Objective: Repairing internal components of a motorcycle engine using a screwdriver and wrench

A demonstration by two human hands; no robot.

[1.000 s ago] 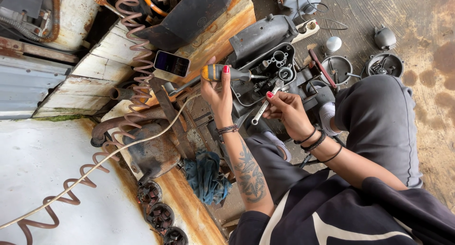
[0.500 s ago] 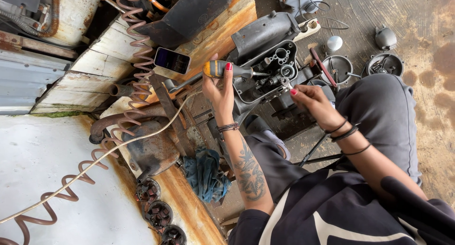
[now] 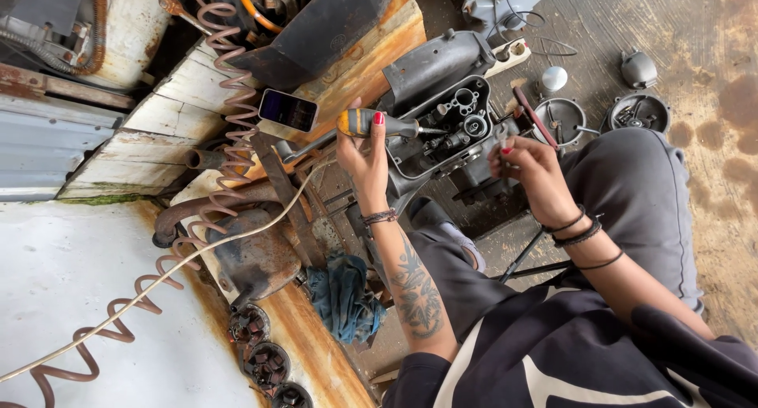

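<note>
Screwdriver [image 3: 377, 124], yellow-handled, sits in the left hand [image 3: 365, 157], fingers wrapped around its grip, tip in the open grey engine casing [image 3: 442, 127] at centre. Right hand [image 3: 527, 169] pinches a small part just beside. Keep the blade square and the casing steadied.

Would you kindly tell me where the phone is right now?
In the head view, the phone lies upper left of centre on the wooden bench edge, just left of the left hand holding the screwdriver, beside the coiled hose.
</note>
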